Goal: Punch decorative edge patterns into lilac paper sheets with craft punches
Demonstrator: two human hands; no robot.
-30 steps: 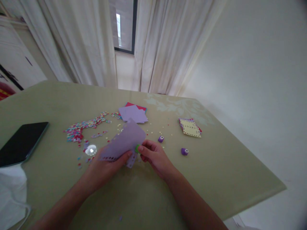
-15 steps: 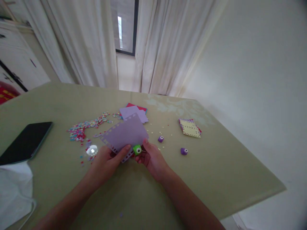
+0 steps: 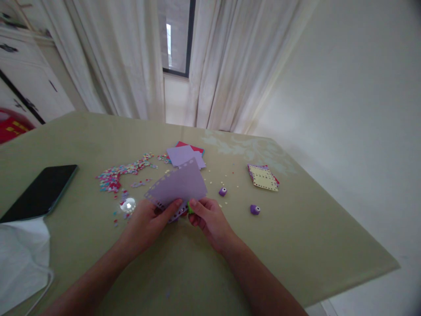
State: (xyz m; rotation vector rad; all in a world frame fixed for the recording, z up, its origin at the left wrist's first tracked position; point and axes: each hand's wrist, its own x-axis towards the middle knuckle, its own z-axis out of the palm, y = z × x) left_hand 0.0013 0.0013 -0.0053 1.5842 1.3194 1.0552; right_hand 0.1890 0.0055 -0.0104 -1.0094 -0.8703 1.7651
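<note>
At far left, a soft white face mask (image 3: 24,263), its ear loop trailing, lies against the near end of a flat black phone (image 3: 41,192) on a dull green tabletop (image 3: 312,245). Beyond the phone spreads a drift of tiny multicolored confetti (image 3: 113,176), with a shiny, clear round piece (image 3: 127,205) resting on the near side among looser bits. A person's left forearm angles up from the lower left, the left hand (image 3: 148,224) turned inward, thumb laid straight along the top of a lilac paper sheet (image 3: 180,182). That grip is closed on the sheet's lower edge, holding it above the tabletop at center, its surface gently bowed and its borders pierced with small holes. Behind it lies a fanned stack of plain lilac and red paper (image 3: 182,154), smooth and square-cornered. At the sheet's lower right edge, the right hand (image 3: 212,221) reaches in from the opposite side, wrist bent toward the left, fingers curled, its grip pinched around a small green craft punch (image 3: 190,207) mostly hidden by the thumb and fingers. Farther right sit two rounded purple punches (image 3: 255,210) with pale, eye-like tops, well apart, and beyond them a small pile of hole-edged cards (image 3: 263,177), pale yellow uppermost.
</note>
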